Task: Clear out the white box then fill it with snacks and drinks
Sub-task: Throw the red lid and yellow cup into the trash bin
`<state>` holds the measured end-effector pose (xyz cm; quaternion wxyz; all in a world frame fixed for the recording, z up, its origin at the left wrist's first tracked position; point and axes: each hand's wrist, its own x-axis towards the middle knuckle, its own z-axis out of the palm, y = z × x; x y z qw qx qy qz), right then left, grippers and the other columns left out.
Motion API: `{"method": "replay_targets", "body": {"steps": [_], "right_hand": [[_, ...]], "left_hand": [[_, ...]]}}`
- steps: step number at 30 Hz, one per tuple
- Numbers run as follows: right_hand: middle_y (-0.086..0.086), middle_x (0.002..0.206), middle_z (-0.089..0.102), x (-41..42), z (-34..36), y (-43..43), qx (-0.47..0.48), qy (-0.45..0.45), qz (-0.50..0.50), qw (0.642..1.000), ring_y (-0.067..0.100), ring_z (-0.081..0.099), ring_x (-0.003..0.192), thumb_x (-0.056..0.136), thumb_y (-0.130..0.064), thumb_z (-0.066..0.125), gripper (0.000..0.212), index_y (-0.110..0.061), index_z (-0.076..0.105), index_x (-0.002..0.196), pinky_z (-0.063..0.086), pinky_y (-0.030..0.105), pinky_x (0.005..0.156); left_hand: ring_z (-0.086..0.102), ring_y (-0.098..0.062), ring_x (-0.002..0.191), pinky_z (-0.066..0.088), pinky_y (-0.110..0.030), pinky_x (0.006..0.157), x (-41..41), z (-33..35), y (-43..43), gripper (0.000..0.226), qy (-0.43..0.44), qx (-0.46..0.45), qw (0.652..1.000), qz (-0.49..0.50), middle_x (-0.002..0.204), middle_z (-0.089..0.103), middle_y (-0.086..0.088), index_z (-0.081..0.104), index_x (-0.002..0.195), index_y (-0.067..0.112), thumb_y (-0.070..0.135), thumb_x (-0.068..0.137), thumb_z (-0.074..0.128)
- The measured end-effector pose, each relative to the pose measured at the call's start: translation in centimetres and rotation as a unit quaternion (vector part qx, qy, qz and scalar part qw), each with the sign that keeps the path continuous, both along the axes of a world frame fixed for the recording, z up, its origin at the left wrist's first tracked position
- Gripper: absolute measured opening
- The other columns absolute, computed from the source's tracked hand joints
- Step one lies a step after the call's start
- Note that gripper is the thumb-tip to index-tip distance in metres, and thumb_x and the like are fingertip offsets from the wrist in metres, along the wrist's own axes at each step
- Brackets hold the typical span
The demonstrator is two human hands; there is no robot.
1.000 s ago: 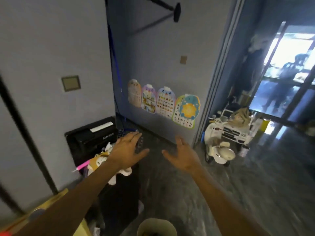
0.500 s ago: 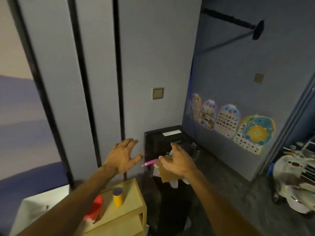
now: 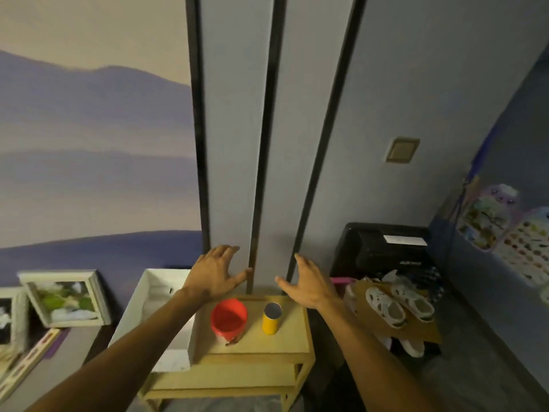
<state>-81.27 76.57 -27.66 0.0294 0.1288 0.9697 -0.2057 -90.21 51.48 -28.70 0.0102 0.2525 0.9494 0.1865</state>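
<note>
Both hands up over the wooden surface (image 3: 292,337), holding nothing: left hand (image 3: 215,275) and right hand (image 3: 309,285) with fingers spread. White box (image 3: 139,310) sits at the surface's left edge, under the left forearm. On the surface: 1 red cup (image 3: 228,319), 1 yellow can (image 3: 271,318), side by side.

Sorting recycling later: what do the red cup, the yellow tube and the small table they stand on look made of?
Red cup: probably plastic, with a smooth, evenly coloured wall and thin rim. Yellow tube: likely cardboard, judging by its matte yellow wrap and thick grey rim. Small table: apparently pale wood or board, flat and matte with squared edges; the grain is too blurred to confirm.
</note>
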Motion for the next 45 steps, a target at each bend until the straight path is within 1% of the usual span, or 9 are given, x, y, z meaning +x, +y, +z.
{"method": "replay_targets", "body": {"steps": [4, 9, 12, 18, 25, 30, 36, 41, 45], "right_hand": [[0.007, 0.171, 0.03, -4.0, -5.0, 1.6, -0.005, -0.043, 0.045, 0.998, 0.032, 0.038, 0.153, 0.09, -0.077, 0.059, 0.101, -0.021, 0.022, 0.166, 0.042, 0.051, 0.117], [0.009, 0.159, 0.047, -8.4, -12.6, 3.8, -0.012, -0.098, 0.105, 0.989, 0.03, 0.05, 0.142, 0.094, -0.06, 0.067, 0.084, -0.015, 0.037, 0.158, 0.048, 0.043, 0.11], [0.006, 0.154, 0.049, -10.3, -18.2, 4.4, -0.027, -0.154, 0.127, 0.979, 0.028, 0.054, 0.137, 0.092, -0.061, 0.065, 0.08, -0.017, 0.04, 0.154, 0.052, 0.043, 0.104], [0.002, 0.17, 0.027, -11.3, -27.8, 4.7, -0.02, -0.186, 0.13, 0.974, 0.027, 0.035, 0.152, 0.089, -0.063, 0.071, 0.099, -0.017, 0.025, 0.163, 0.044, 0.041, 0.115], [0.002, 0.169, 0.028, -11.5, -31.9, 5.0, -0.025, -0.18, 0.116, 0.976, 0.028, 0.039, 0.149, 0.088, -0.056, 0.076, 0.107, -0.018, 0.014, 0.167, 0.049, 0.041, 0.109], [0.004, 0.163, 0.038, -11.9, -32.5, 4.6, 0.003, -0.168, 0.123, 0.978, 0.026, 0.045, 0.145, 0.097, -0.05, 0.069, 0.089, -0.015, 0.022, 0.164, 0.05, 0.037, 0.107], [0.003, 0.147, 0.052, -11.6, -32.0, 4.2, 0.002, -0.149, 0.113, 0.982, 0.024, 0.055, 0.132, 0.093, -0.045, 0.074, 0.076, -0.015, 0.038, 0.153, 0.054, 0.033, 0.098], [0.003, 0.145, 0.054, -11.1, -29.8, 4.6, -0.012, -0.121, 0.1, 0.988, 0.025, 0.055, 0.13, 0.092, -0.046, 0.073, 0.073, -0.016, 0.04, 0.15, 0.055, 0.036, 0.099], [0.004, 0.147, 0.055, -10.3, -26.5, 5.7, -0.021, -0.098, 0.074, 0.992, 0.025, 0.056, 0.132, 0.092, -0.045, 0.075, 0.075, -0.016, 0.041, 0.152, 0.055, 0.037, 0.101]], "left_hand": [[0.044, -0.03, 0.147, 0.039, -0.049, 0.118, -1.0, -4.5, 0.9, 0.086, -0.042, 0.005, 0.997, 0.06, 0.164, 0.041, -0.004, 0.032, 0.161, 0.032, 0.081, 0.092, 0.046], [0.05, -0.032, 0.138, 0.048, -0.049, 0.111, -1.7, -12.1, 2.9, 0.117, -0.153, -0.01, 0.978, 0.143, 0.162, 0.037, -0.006, 0.025, 0.161, 0.029, 0.104, 0.071, 0.038], [0.047, -0.029, 0.139, 0.048, -0.048, 0.111, -2.0, -17.1, 3.3, 0.133, -0.189, -0.011, 0.966, 0.175, 0.161, 0.034, -0.004, 0.016, 0.161, 0.029, 0.107, 0.058, 0.049], [0.039, -0.03, 0.148, 0.043, -0.049, 0.115, -3.4, -26.2, 3.1, 0.161, -0.203, -0.035, 0.954, 0.219, 0.165, 0.026, -0.004, 0.002, 0.164, 0.025, 0.109, 0.038, 0.059], [0.023, -0.041, 0.155, 0.038, -0.059, 0.118, -4.2, -30.0, 4.5, 0.176, -0.235, -0.049, 0.939, 0.245, 0.173, 0.002, -0.012, -0.021, 0.162, 0.031, 0.098, 0.03, 0.074], [0.045, -0.036, 0.136, 0.048, -0.052, 0.107, -4.5, -30.6, 4.6, 0.167, -0.206, -0.07, 0.941, 0.261, 0.155, 0.029, -0.012, -0.011, 0.164, 0.018, 0.087, 0.042, 0.081], [0.038, -0.036, 0.14, 0.043, -0.05, 0.112, -4.8, -30.9, 4.0, 0.169, -0.228, -0.087, 0.933, 0.263, 0.158, 0.031, -0.014, -0.003, 0.163, 0.008, 0.091, 0.037, 0.073], [0.042, -0.029, 0.129, 0.05, -0.046, 0.103, -4.8, -29.6, 3.8, 0.154, -0.215, -0.065, 0.944, 0.242, 0.145, 0.04, -0.008, 0.021, 0.155, 0.013, 0.09, 0.033, 0.076], [0.047, -0.026, 0.128, 0.054, -0.046, 0.098, -4.4, -26.5, 3.9, 0.152, -0.18, -0.024, 0.964, 0.197, 0.144, 0.043, -0.005, 0.025, 0.155, 0.02, 0.095, 0.032, 0.073]]}}
